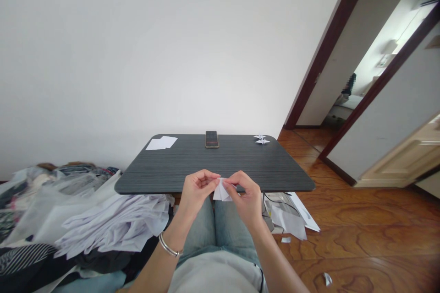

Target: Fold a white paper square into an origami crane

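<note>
A small piece of folded white paper [220,193] is held up at the near edge of the dark table [178,165]. My left hand [201,187] pinches its upper left side between thumb and forefinger. On the other side, my right hand [244,190] grips the paper's upper right part, also with thumb and fingertips. Pleats or flaps fan downward below the fingers; the exact folds are too small to make out. Two folded paper cranes [262,141] sit at the table's far right.
White paper sheets [161,143] lie at the table's far left, and a phone [211,139] stands at the back middle. Piled clothes [113,224] flank the table on the left. Papers [290,222] and cables lie below right, with a paper scrap [327,279] on the floor.
</note>
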Available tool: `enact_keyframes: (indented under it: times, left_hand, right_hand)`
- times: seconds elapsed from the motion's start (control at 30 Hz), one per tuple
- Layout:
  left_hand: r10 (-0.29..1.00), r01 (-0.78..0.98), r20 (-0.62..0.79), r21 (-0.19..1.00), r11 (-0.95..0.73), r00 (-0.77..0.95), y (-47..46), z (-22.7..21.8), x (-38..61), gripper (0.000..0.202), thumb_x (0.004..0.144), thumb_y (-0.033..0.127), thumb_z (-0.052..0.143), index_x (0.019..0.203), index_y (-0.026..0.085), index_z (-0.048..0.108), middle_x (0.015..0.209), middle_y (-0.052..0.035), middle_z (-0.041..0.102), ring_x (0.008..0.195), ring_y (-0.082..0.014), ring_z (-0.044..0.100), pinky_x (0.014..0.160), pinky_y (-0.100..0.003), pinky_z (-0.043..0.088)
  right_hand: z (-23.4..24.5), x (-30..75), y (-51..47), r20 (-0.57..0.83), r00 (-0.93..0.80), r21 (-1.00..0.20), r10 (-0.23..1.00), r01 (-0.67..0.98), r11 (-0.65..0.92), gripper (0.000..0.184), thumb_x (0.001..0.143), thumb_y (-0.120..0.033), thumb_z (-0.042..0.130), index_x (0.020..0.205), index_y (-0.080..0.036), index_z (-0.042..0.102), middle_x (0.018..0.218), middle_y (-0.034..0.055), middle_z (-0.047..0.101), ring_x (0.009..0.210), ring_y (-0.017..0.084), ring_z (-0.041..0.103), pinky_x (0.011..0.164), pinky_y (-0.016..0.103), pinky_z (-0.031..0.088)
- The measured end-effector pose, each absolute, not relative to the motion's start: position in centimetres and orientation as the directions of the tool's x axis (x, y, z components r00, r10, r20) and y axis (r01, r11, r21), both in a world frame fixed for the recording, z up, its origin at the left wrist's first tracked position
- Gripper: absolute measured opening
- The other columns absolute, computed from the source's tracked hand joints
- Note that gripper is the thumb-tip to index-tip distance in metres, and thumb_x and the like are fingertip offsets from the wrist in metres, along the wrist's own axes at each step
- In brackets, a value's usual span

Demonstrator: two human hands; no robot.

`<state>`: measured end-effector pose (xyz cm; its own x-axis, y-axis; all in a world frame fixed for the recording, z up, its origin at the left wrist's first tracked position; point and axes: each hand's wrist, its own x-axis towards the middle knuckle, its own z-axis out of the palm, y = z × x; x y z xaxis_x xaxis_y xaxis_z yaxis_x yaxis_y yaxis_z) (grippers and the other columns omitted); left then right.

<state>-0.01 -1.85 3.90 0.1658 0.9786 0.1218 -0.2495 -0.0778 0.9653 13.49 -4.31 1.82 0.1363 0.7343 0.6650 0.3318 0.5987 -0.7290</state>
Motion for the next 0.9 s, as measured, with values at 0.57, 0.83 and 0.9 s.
enact_keyframes:
  times: [0.57,0.83,0.9]
  left_hand:
    - [0.945,-0.08,0.297,0.954,-0.288,0.14,-1.4,3.5,-0.6,0.015,0.067,0.02,0.066,0.08,0.013,0.07,0.073,-0.0047,0.069,0.066,-0.0138,0.063,0.062,-0.022,0.051]
    - [0.929,-0.025,0.354,0.935,-0.353,0.111,-1.4,3.5,-0.6,0.01,0.069,0.019,0.063,0.074,0.012,0.069,0.071,-0.0042,0.067,0.065,-0.0136,0.062,0.062,-0.021,0.05]
    - [0.939,-0.041,0.327,0.945,-0.325,0.109,-1.4,3.4,-0.7,0.009,0.068,0.019,0.064,0.073,0.012,0.068,0.07,-0.0038,0.067,0.064,-0.013,0.061,0.061,-0.021,0.049]
  right_hand:
    - [1.1,14.1,-3.4,0.449,0.14,-0.892,0.882,0.01,0.453,0.018,0.08,-0.032,0.056,0.07,-0.017,0.058,0.07,0.001,0.053,0.066,0.014,0.05,0.059,0.024,0.04]
    - [0.4,13.9,-2.8,0.286,-0.004,-0.916,0.958,-0.294,0.272,0.018,0.068,-0.032,0.071,0.076,-0.019,0.061,0.092,0.0046,0.063,0.078,0.016,0.058,0.063,0.025,0.044]
    - [0.3,13.7,-2.8,0.275,-0.025,-0.903,0.961,-0.351,0.249,0.02,0.066,-0.032,0.073,0.077,-0.019,0.061,0.076,0.0011,0.064,0.063,0.013,0.056,0.057,0.023,0.043]
